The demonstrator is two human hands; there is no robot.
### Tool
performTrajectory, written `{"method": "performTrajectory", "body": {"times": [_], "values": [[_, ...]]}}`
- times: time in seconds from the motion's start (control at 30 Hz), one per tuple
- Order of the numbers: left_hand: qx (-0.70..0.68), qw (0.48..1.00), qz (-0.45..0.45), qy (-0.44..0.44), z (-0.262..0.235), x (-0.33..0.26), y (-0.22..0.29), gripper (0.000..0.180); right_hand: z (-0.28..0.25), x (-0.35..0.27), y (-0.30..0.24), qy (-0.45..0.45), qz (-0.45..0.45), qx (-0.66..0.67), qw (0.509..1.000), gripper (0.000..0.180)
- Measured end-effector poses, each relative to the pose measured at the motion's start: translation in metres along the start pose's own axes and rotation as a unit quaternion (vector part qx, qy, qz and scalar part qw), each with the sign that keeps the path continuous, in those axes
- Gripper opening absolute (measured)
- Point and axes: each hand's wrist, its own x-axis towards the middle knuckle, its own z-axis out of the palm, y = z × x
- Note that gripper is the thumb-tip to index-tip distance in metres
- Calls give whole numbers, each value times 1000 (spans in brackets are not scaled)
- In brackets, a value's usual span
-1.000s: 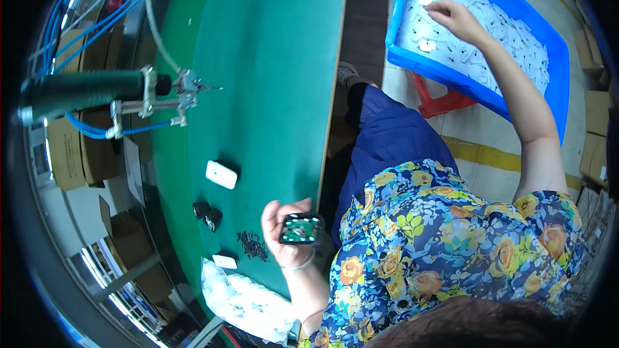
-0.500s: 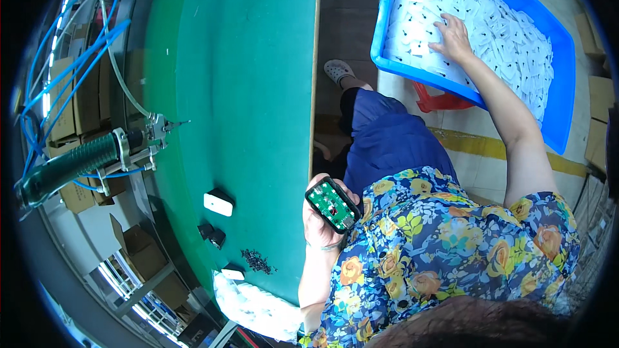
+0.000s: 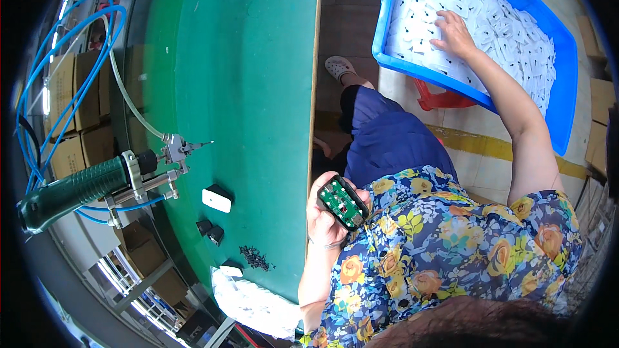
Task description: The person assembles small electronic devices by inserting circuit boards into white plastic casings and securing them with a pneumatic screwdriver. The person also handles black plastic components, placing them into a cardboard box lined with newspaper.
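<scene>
My left hand [image 3: 320,222], at the near right edge of the green bench, is closed around a black housing. A green circuit board [image 3: 343,203] with small white parts lies face up in that housing. Off to the right, my right hand [image 3: 456,35] rests on the white pieces [image 3: 509,38] that fill a blue bin [image 3: 445,78]. Its fingers are curved and apart, with nothing visible between them. Many of the white pieces carry a small black mark or part; their exact kind I cannot make out.
A green-handled power screwdriver [image 3: 84,187] on a metal holder juts over the left of the green bench top [image 3: 258,103]. Near its front lie a white-and-black block [image 3: 216,200], small black parts [image 3: 210,232], a heap of tiny black pieces [image 3: 256,258] and a plastic bag [image 3: 255,306].
The screwdriver has swung right, further over the bench. My left hand has shifted slightly right with the housing. My right hand stays in the bin, nearly unmoved.
</scene>
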Motion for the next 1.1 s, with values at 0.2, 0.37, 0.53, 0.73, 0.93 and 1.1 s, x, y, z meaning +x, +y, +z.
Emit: {"method": "performTrajectory", "body": {"times": [0.2, 0.37, 0.53, 0.73, 0.93, 1.1], "values": [[-11, 1000, 6, 4, -5, 4, -5, 71, 6, -3, 5, 13, -26, -9, 1000, 47], [12, 1000, 9, 9, -3, 6, -5, 77, 1, -3, 1, 16, -41, -22, 999, 45], [-71, 996, -31, -44, -16, 9, -9, 71, -24, -11, -8, 35, -79, 19, 996, 43], [-4, 984, -102, -148, 3, 40, -7, 74, -129, -46, -125, -130, -216, 247, 936, 42], [30, 986, -138, -89, 2, 23, 0, 75, -135, -61, -187, -155, -374, 293, 866, 42], [40, 995, -86, -22, -3, 5, 1, 78, -108, -67, -206, -154, -318, 450, 820, 45]]}}
